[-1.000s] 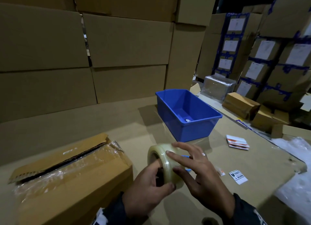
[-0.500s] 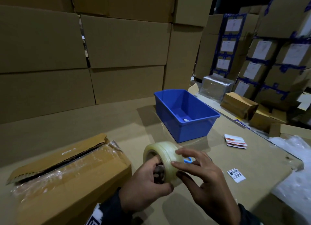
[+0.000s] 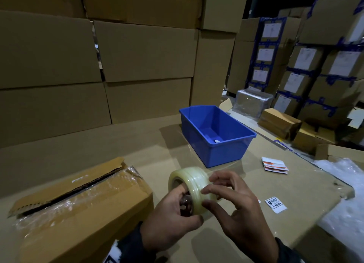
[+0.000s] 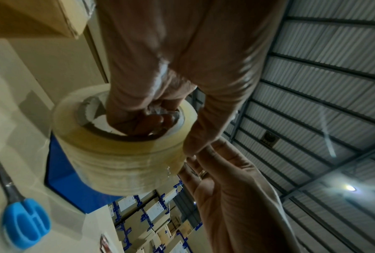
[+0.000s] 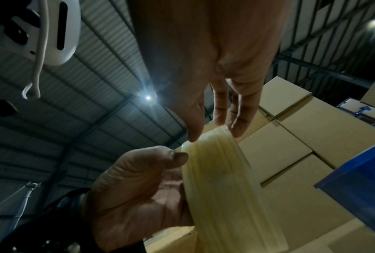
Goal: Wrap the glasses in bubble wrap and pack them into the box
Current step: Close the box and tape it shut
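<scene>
A roll of clear packing tape (image 3: 189, 181) hangs above the table's near edge. My left hand (image 3: 190, 211) grips it, fingers pushed into the core (image 4: 139, 118) and thumb (image 5: 171, 157) on the outer rim. My right hand (image 3: 206, 196) touches the roll's outer face with nearly straight fingertips (image 5: 236, 126). To the left stands the cardboard box (image 3: 78, 207), its top flaps almost closed over clear wrap that shows at the slit. No glasses are visible.
A blue plastic bin (image 3: 216, 136) stands behind the roll. Blue-handled scissors (image 4: 20, 214) lie on the table under my hands. Fragile stickers (image 3: 275, 203) and a small stack of them (image 3: 274, 164) lie to the right. Bubble wrap (image 3: 346, 194) covers the right edge. Stacked cartons wall the back.
My right fingertips have slid along the roll's outer face, and my left hand has kept its grip. The blue scissor handle seen behind my fingers earlier is now hidden.
</scene>
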Tool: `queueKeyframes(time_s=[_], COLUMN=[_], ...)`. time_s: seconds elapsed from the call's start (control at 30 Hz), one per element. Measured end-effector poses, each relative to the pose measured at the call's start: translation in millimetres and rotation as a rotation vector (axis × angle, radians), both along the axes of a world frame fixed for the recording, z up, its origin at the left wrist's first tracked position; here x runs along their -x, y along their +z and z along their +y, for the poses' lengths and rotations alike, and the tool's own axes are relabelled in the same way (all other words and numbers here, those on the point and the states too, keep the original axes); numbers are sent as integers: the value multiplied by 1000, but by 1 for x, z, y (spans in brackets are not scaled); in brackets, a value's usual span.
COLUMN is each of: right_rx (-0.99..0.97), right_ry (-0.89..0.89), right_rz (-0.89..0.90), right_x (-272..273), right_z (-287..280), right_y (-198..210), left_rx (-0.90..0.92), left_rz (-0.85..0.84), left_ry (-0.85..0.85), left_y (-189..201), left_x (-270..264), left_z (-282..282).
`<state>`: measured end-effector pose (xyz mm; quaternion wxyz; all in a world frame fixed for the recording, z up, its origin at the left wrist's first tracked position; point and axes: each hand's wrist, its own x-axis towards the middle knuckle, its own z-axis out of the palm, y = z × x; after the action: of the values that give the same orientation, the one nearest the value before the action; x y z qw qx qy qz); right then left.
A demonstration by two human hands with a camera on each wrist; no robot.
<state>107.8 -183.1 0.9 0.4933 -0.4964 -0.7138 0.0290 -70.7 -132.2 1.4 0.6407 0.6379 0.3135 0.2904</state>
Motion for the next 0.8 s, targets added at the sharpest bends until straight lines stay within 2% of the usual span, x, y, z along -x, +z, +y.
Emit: queueKeyframes(time_s=[0.27,0.4,0.47,0.53,0.8], right_rx=[45,152,262,293,178], right_ry=[-17,37,106,121,-22], right_rz=[22,159,242,236,192], right_x=[1,1,0,1,8], right_z=[-2,-8,-12,-13,-6], right_y=[-1,-1,1,5,0], left_rx=[-28,22,81,144,68], left_rz=[42,-66,-115,-120,-128], left_ry=[-51,-110,-65,15,111], left_y=[-1,-1,-1,-3,-6], left_x=[0,3,4,1,-13], left_z=[0,1,3,4,1])
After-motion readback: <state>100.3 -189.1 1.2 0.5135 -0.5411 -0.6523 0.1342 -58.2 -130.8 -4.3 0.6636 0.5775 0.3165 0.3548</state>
